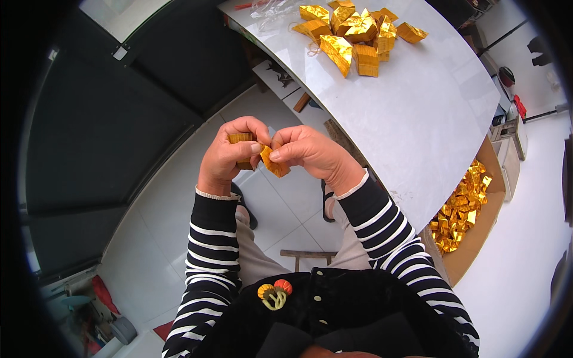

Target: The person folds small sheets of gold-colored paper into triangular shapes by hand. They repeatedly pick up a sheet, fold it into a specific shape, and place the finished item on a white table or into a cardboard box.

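Observation:
Over the floor in front of my lap, my left hand (233, 150) grips a stack of folded gold paper (241, 138) in its palm. Its thumb also presses on a single gold foil paper piece (271, 162). My right hand (309, 152) pinches that same piece between thumb and index finger, so both hands meet at it. The piece is partly folded, with a pointed lower end. Fingers cover much of the stack and the upper edge of the piece.
A white table (403, 116) lies to the right, bearing stacks of gold paper (358, 31) and clear plastic wrap (277, 13). A cardboard box (488, 223) beyond it holds many folded gold pieces (461, 208). Dark panels (112, 112) stand on the left. A wooden stool edge (304, 253) shows between my legs.

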The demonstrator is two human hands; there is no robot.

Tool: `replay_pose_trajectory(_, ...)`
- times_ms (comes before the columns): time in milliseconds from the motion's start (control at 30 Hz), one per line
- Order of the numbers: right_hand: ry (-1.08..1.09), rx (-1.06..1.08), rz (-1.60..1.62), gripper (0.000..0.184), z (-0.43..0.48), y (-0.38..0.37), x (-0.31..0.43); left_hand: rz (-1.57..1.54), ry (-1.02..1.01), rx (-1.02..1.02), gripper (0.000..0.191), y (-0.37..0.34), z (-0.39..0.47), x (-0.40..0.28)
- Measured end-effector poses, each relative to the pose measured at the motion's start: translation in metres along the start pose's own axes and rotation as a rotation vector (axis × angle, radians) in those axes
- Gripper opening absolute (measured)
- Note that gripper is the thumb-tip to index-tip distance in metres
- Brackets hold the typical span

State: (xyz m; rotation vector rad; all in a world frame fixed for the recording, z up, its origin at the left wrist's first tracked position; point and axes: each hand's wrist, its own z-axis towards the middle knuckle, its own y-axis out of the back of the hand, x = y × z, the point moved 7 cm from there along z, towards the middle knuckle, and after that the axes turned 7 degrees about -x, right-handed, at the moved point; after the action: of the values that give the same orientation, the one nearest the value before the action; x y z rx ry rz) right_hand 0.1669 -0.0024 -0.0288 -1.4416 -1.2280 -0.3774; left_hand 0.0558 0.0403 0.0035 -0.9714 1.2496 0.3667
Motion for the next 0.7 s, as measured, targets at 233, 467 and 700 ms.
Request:
replay_pose_trajectory(233, -0.012, 0.054, 0.219, 0.02, -0.003, -0.005, 0.0, -0.174, -0.112, -0.089, 0.013, 0.01, 0.001, -0.002)
replay_pose_trajectory(467, 0.134, 0.037, 0.262, 0.027, -0.006, -0.006, 0.007, -0.431, -0.156, -0.222, 0.013, 0.027, 0.001, 0.0)
replay_pose_trajectory(700, 0.175, -0.049, 0.311, 0.024, -0.003, 0.005, 0.006, -0.463, -0.123, -0.237, 0.014, 0.025, 0.002, 0.007)
